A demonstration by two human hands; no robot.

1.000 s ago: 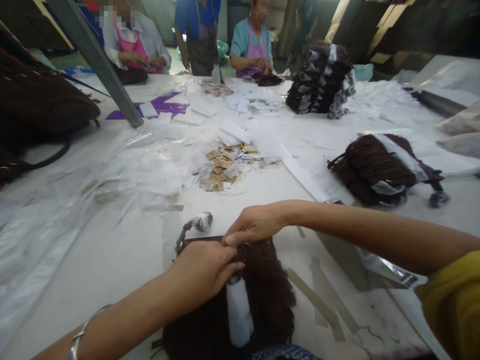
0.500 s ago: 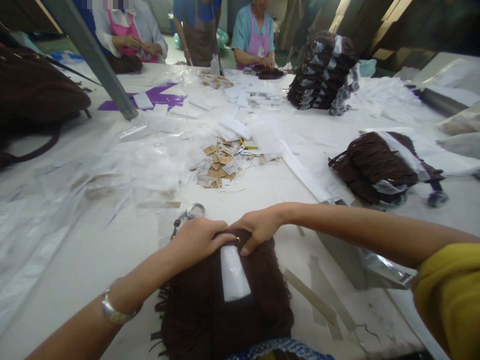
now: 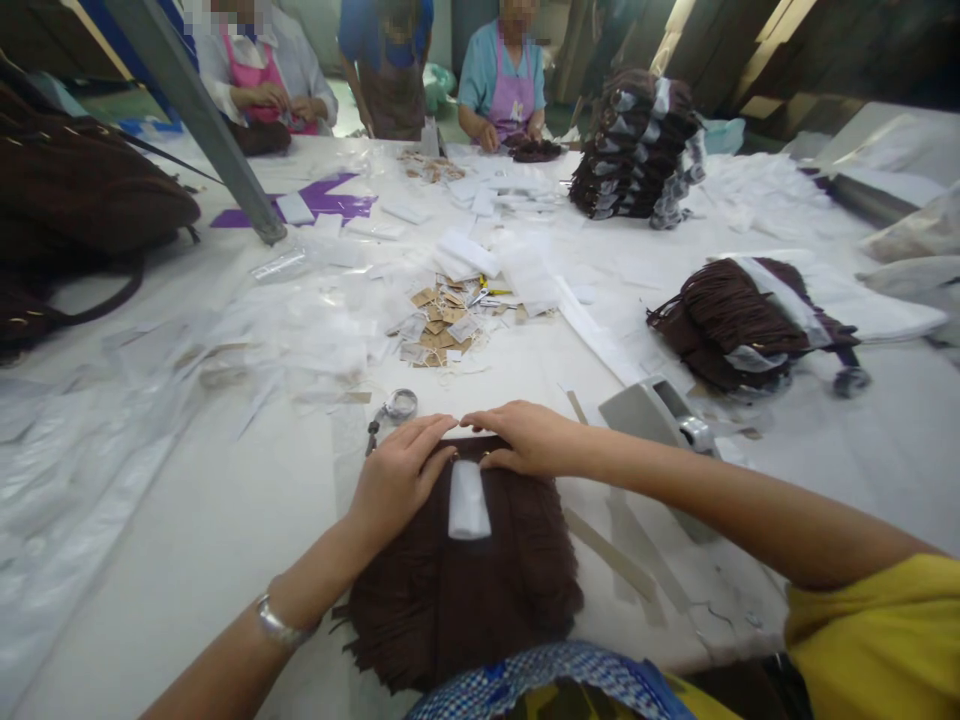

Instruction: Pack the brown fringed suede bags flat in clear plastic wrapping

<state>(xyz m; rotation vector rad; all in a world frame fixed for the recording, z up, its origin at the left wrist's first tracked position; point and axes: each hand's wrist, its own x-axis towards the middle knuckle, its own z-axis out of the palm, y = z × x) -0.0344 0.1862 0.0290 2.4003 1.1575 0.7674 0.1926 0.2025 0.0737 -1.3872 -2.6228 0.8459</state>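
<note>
A dark brown fringed bag [image 3: 487, 600] lies flat on the table right in front of me. Both hands are at its far edge, thumbs on the near side and fingers over the far side. My left hand [image 3: 401, 465] grips the edge left of a white wrapped strip [image 3: 469, 505] on the bag's middle. My right hand [image 3: 525, 440] grips the same edge just right of that strip, its fingertips almost meeting the left ones. Something white shows beneath the fingers along this edge. Beyond my left hand lies a ring-shaped clear-wrapped piece [image 3: 401, 404] with a dark strap.
A grey tape dispenser [image 3: 652, 415] stands beyond my right forearm. Tan tags [image 3: 442, 325] with yellow-handled scissors [image 3: 491, 290] lie mid-table. Another fringed bag [image 3: 750, 320] and a bag stack [image 3: 634, 150] are at right. A metal post [image 3: 202, 120] rises at left; several people work across the table.
My hands have spread slightly apart along the bag's far edge and straightened. The bag lies flatter and a little farther from me. White material now shows under my fingers.
</note>
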